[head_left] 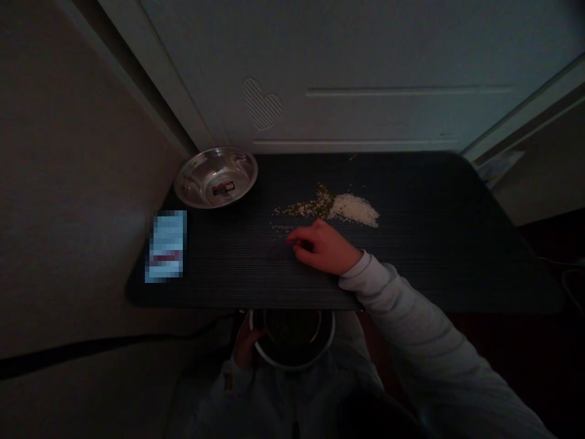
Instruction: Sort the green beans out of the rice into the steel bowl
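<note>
On the dark table lies a pile of white grains that look like rice, merging on its left with a heap of small green grains. Just in front of them, low over the tabletop, is my right hand. Its fingers curl down and the index finger and thumb nearly meet; whatever lies between the tips is too small to make out. A few loose grains are scattered beside the fingertips. Below the table edge, my left hand grips the rim of a round bowl in my lap. The bowl's inside is dark.
A shiny metal basin with a small dark and red object in it stands at the table's back left. A blurred-out bright phone-like rectangle lies at the left edge. Behind the table rises a white panelled door.
</note>
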Available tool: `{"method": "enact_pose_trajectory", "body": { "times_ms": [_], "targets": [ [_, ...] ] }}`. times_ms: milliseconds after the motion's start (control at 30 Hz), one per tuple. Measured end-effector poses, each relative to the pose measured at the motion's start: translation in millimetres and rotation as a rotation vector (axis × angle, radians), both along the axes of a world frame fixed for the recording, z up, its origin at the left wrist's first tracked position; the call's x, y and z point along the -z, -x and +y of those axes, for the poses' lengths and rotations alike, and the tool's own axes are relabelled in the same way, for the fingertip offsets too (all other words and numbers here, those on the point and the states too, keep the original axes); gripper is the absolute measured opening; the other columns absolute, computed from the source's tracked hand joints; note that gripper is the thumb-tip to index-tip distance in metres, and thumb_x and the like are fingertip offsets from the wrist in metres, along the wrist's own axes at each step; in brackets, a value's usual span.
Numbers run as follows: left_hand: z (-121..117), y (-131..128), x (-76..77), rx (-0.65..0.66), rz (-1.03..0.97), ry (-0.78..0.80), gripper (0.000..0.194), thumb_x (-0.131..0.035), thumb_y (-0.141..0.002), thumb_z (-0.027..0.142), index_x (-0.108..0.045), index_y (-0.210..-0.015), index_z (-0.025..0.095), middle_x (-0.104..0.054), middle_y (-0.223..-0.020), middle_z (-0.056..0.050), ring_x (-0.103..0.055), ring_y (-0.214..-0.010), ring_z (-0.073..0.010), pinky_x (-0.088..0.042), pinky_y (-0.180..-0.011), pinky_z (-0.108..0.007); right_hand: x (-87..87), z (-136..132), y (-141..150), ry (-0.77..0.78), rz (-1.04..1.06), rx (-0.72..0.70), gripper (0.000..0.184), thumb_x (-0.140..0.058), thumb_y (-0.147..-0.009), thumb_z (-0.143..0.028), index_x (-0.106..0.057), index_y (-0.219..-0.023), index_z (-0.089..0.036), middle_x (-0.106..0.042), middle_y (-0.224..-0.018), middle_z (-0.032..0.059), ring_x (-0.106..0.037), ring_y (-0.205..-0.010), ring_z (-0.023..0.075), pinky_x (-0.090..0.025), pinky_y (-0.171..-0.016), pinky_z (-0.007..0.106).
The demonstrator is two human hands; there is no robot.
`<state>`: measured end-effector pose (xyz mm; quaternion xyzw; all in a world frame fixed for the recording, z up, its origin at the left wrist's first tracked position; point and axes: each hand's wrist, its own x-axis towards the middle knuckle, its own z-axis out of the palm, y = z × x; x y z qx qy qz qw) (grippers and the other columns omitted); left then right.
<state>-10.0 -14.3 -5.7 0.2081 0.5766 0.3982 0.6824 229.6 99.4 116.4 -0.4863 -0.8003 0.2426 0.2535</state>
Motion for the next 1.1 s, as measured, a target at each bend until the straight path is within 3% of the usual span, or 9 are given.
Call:
{"method": "enact_pose_trajectory", "body": {
  "times_ms": [200, 367, 433, 567, 667, 800, 1100],
  "targets": [
    [2, 2, -2.1, 0.045, 0.037, 0.006, 0.052, -0.068, -0.049, 0.018, -0.067, -0.101, 0.015, -0.072, -0.101, -0.008, -0.053, -0.112, -0.0352, -0.038, -0.095, -0.043, 0.3, -2, 4, 0.026, -0.008, -0.041, 0.019, -0.052, -0.075, -0.017, -0.062, -0.092, -0.017, -0.063, -0.068, -0.0021, -0.053, -0.059, 0.0094, -0.033, -0.076, 0.029],
    [0, 0, -0.1, 0.001, 0.039, -0.017, 0.053, -0.067, -0.048, 0.02, -0.067, -0.101, 0.016, -0.072, -0.099, -0.008, -0.055, -0.108, -0.0353, -0.039, -0.093, -0.044, -5.6, -3, -1, 0.113, 0.117, -0.05, 0.017, -0.053, -0.073, -0.017, -0.062, -0.087, -0.017, -0.062, -0.067, -0.0023, -0.053, -0.062, 0.01, -0.037, -0.071, 0.027],
    [0, -1, 0.2, 0.01, 0.033, -0.023, 0.051, -0.067, -0.048, 0.021, -0.068, -0.099, 0.017, -0.072, -0.098, -0.008, -0.056, -0.107, -0.0352, -0.04, -0.091, -0.043, -9.4, -1, -10, 0.131, 0.196, 0.039, 0.015, -0.052, -0.073, -0.018, -0.061, -0.084, -0.017, -0.061, -0.067, -0.0016, -0.053, -0.063, 0.0111, -0.038, -0.066, 0.026],
    [1, 1, 0.7, 0.02, 0.068, -0.04, 0.048, -0.07, -0.046, 0.022, -0.07, -0.094, 0.018, -0.073, -0.094, -0.008, -0.055, -0.108, -0.0361, -0.041, -0.09, -0.044, -12.5, 4, -43, 0.071, 0.282, 0.37, 0.012, -0.051, -0.07, -0.019, -0.059, -0.079, -0.018, -0.059, -0.068, -0.0011, -0.052, -0.065, 0.0129, -0.039, -0.064, 0.027],
    [1, 1, 1.8, 0.021, 0.064, -0.06, 0.049, -0.07, -0.047, 0.022, -0.07, -0.095, 0.018, -0.073, -0.096, -0.008, -0.055, -0.108, -0.036, -0.041, -0.091, -0.044, -10.2, 5, -64, 0.11, 0.3, 0.464, 0.009, -0.052, -0.068, -0.021, -0.058, -0.074, -0.018, -0.057, -0.067, -0.0008, -0.051, -0.063, 0.0132, -0.039, -0.063, 0.028],
    [1, 0, 1.5, 0.021, 0.046, -0.053, 0.05, -0.069, -0.048, 0.023, -0.069, -0.098, 0.018, -0.072, -0.1, -0.008, -0.053, -0.111, -0.0348, -0.039, -0.093, -0.043, -7.8, 3, -71, 0.206, 0.271, 0.429, 0.008, -0.051, -0.066, -0.022, -0.056, -0.071, -0.018, -0.057, -0.067, -0.0008, -0.051, -0.063, 0.0132, -0.039, -0.062, 0.028],
    [0, -1, -2.8, 0.017, 0.027, -0.037, 0.052, -0.069, -0.047, 0.022, -0.069, -0.098, 0.017, -0.071, -0.101, -0.009, -0.053, -0.11, -0.0364, -0.038, -0.094, -0.044, -9.5, 1, -50, 0.348, 0.031, 0.273, 0.009, -0.054, -0.067, -0.019, -0.057, -0.076, -0.018, -0.06, -0.066, -0.0009, -0.055, -0.063, 0.0126, -0.04, -0.062, 0.025]
  ]
}}
